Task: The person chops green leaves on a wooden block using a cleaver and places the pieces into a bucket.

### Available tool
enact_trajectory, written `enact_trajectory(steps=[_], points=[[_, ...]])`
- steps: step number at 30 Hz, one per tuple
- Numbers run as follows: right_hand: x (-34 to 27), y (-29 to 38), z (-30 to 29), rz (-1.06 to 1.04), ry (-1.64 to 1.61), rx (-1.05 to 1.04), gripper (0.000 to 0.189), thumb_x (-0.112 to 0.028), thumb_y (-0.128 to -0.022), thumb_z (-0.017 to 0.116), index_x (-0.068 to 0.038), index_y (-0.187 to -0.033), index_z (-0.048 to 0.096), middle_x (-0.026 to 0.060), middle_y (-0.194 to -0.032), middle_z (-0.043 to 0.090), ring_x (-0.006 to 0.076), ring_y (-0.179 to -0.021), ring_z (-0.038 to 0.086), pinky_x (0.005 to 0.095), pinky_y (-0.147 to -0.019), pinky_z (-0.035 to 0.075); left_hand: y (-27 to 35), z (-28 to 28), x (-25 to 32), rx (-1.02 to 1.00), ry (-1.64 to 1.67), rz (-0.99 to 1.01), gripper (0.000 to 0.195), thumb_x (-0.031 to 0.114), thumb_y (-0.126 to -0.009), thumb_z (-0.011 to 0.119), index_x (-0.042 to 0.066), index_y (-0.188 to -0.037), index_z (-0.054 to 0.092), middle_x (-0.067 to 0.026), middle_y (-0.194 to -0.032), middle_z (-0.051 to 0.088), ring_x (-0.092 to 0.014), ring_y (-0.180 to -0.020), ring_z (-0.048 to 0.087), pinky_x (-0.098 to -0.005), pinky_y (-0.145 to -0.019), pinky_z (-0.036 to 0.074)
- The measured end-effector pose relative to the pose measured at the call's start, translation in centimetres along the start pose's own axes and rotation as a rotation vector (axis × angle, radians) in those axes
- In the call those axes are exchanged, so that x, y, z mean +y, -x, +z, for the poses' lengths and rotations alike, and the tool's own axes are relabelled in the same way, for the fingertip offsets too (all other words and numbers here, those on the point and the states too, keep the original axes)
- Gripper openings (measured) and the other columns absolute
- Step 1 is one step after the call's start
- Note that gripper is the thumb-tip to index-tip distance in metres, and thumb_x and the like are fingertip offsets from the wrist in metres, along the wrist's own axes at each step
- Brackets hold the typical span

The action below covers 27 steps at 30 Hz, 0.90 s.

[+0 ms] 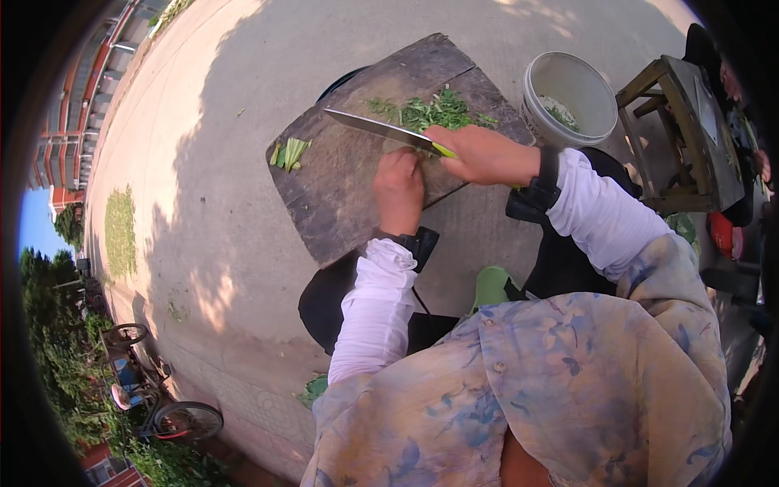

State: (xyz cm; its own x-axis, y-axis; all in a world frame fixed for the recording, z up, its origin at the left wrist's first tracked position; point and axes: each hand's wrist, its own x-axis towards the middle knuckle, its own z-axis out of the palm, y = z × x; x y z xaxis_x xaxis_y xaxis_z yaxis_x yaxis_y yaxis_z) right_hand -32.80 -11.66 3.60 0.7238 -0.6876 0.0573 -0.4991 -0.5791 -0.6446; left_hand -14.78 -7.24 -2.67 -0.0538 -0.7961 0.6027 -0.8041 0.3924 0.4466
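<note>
A worn wooden board lies before me. My right hand grips the yellow-green handle of a kitchen knife, its long blade reaching left over the board. Close below the blade, my left hand rests on the board with its fingers curled; whether anything is under them is hidden. Chopped green leaves lie in a heap just beyond the blade. Near the board's left corner is a small bunch of cut pale-green stalks with a bit of leaf.
A white plastic bucket with some chopped greens inside stands right of the board. Farther right is a wooden stool, with another person's hands beyond it. My knees flank the board's near side. A cargo tricycle stands at the lower left.
</note>
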Motion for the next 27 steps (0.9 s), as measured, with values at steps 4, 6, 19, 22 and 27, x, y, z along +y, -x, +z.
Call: enact_trajectory(steps=[4,6,19,22,27], points=[[-0.8,-0.9,0.0,0.036,-0.001,-0.022,0.029,-0.015,-0.083,0.054,-0.003,-0.109,0.045,0.0259,-0.087,0.061,0.0456,-0.082,0.058,0.0529,-0.069,0.044,0.0,-0.1,0.2,0.011,0.007,0.005,0.008,0.001,-0.074,0.065,0.004,-0.082,0.064,-0.0090,-0.089,0.066,-0.030,-0.082,0.061,-0.0379,-0.071,0.049],[-0.4,-1.4,0.7,0.037,-0.009,0.013,0.032,-0.016,-0.083,0.055,-0.005,-0.112,0.046,0.0256,-0.090,0.062,0.0453,-0.084,0.058,0.0523,-0.070,0.044,0.0,-0.1,0.3,0.015,0.020,0.008,0.008,0.002,-0.075,0.064,0.004,-0.082,0.064,-0.0090,-0.089,0.066,-0.031,-0.082,0.060,-0.0381,-0.071,0.049],[0.6,0.4,-0.1,0.026,-0.231,0.227,0.042,-0.019,-0.081,0.058,-0.005,-0.120,0.052,0.0232,-0.097,0.062,0.0421,-0.090,0.059,0.0419,-0.076,0.047,0.4,-0.1,0.3,0.041,0.093,-0.050,0.017,-0.001,-0.073,0.064,0.005,-0.089,0.064,-0.0114,-0.092,0.063,-0.033,-0.084,0.059,-0.0387,-0.075,0.048],[0.4,1.2,-0.6,-0.018,-0.228,0.231,0.043,-0.019,-0.081,0.058,-0.004,-0.120,0.052,0.0231,-0.096,0.062,0.0425,-0.089,0.059,0.0423,-0.075,0.047,0.5,0.1,0.2,0.033,0.061,-0.023,0.017,-0.002,-0.073,0.064,0.005,-0.088,0.064,-0.0106,-0.091,0.064,-0.031,-0.085,0.059,-0.0379,-0.075,0.048],[0.2,2.5,-1.2,0.006,-0.247,0.114,0.040,-0.018,-0.081,0.057,-0.003,-0.118,0.052,0.0252,-0.092,0.061,0.0440,-0.087,0.058,0.0447,-0.074,0.047,0.2,-0.2,0.3,0.011,0.000,-0.006,0.016,-0.003,-0.073,0.063,0.005,-0.086,0.063,-0.0097,-0.089,0.064,-0.030,-0.085,0.059,-0.0371,-0.075,0.048]])
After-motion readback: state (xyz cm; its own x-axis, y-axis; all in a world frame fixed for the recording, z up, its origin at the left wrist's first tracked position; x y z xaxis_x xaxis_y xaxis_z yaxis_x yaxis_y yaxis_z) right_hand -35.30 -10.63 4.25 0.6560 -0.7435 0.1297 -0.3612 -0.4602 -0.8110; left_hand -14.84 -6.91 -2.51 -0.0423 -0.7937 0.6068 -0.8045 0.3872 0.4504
